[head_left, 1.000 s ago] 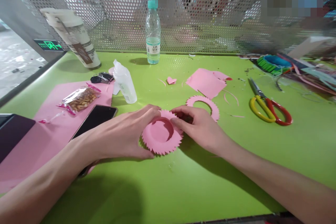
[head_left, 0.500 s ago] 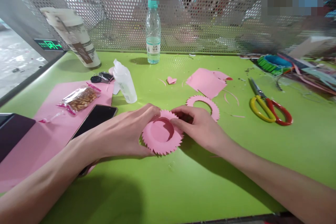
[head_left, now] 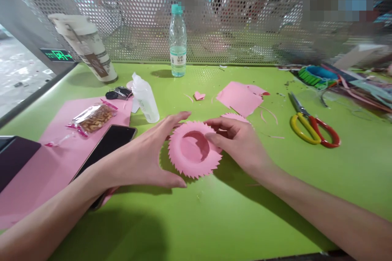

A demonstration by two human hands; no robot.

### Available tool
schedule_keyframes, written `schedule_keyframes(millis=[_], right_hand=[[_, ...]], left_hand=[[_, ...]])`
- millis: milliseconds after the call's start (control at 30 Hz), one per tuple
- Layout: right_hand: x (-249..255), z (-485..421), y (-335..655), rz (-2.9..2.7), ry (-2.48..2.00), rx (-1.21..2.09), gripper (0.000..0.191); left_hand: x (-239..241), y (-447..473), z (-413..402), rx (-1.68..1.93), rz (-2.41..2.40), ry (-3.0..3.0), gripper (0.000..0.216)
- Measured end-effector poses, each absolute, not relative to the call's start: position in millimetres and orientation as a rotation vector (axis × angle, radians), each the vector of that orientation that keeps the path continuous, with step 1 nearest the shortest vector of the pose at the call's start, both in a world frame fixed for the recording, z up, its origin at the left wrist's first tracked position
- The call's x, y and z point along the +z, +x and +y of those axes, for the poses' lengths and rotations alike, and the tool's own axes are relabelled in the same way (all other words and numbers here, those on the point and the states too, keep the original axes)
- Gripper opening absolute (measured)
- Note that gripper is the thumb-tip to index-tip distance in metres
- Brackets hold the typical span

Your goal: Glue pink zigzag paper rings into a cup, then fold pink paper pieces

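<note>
A pink paper disc with a sawtooth edge and a dark-shadowed round hollow (head_left: 192, 151) is raised slightly above the green table (head_left: 245, 212). My right hand (head_left: 239, 142) grips its right side. My left hand (head_left: 141, 161) is spread around its left edge, fingertips at the rim. Behind my right hand, a second pink sawtooth ring (head_left: 234, 117) lies mostly hidden. A black smartphone (head_left: 105, 151) lies just left of my left hand, partly under it.
Red-and-yellow scissors (head_left: 312, 130) lie to the right. A glue bottle (head_left: 146, 100), water bottle (head_left: 178, 40), pink paper offcut (head_left: 237, 98), small pink heart (head_left: 199, 96), and snack bag (head_left: 93, 119) stand or lie around. A perforated metal screen (head_left: 232, 28) backs the table.
The sawtooth disc has risen off the table and shifted up and right. My left fingers have spread apart, and my right hand now covers most of the second ring.
</note>
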State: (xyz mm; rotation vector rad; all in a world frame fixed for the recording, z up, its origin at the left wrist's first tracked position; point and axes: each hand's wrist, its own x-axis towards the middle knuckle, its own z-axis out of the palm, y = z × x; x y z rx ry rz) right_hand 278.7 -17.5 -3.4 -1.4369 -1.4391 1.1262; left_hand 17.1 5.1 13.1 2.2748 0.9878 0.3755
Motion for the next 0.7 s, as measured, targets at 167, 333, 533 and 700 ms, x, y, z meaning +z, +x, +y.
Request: schedule_keyframes(millis=[167,333,533,700], right_hand=[[-4,-17,280,-1.446,-1.414,1.11,0.036],[-9,-16,281,-1.432,-1.367,1.105,0.037],[-11,-16,284,-1.425,-1.369,1.126,0.038],[-8,-17,283,-1.415,-1.361,1.121,0.036]], left_hand=[[13,19,8,0.433,1.005,1.873,0.106],[19,25,10,0.438,1.084,1.459,0.062],[19,26,10,0.463,1.156,1.399,0.054],[14,23,10,0.495,1.104,1.367,0.053]])
